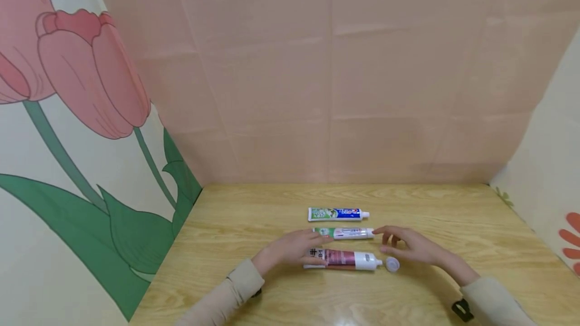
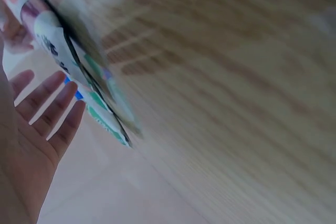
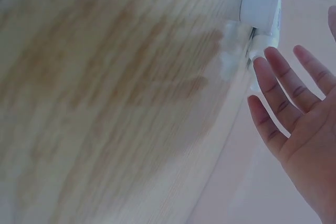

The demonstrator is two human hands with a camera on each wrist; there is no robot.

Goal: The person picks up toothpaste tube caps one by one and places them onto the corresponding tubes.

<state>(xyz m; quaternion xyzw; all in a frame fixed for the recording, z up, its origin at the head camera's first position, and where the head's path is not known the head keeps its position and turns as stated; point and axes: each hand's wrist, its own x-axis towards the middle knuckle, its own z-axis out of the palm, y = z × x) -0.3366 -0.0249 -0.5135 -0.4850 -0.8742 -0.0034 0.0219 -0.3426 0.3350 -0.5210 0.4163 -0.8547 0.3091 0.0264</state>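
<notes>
Three toothpaste tubes lie on the table in rows, nozzle ends to the right. The front tube, pink and white [image 1: 341, 259], shows a bare nozzle, and a round white cap [image 1: 392, 264] sits just right of it. Behind it lies a green and white tube [image 1: 352, 234]; farthest back is a blue and green tube [image 1: 348, 213]. My left hand [image 1: 291, 248], fingers stretched out, is over the left ends of the front and middle tubes; contact is unclear. My right hand [image 1: 414, 245] is beside the middle tube's right end, fingers loosely bent and spread, gripping nothing.
A wooden table [image 1: 254, 205] carries the tubes. Pinkish cloth [image 1: 331, 89] hangs behind it. A wall with painted tulips [image 1: 90, 74] stands on the left, and a pale wall with red petals [image 1: 572, 238] on the right.
</notes>
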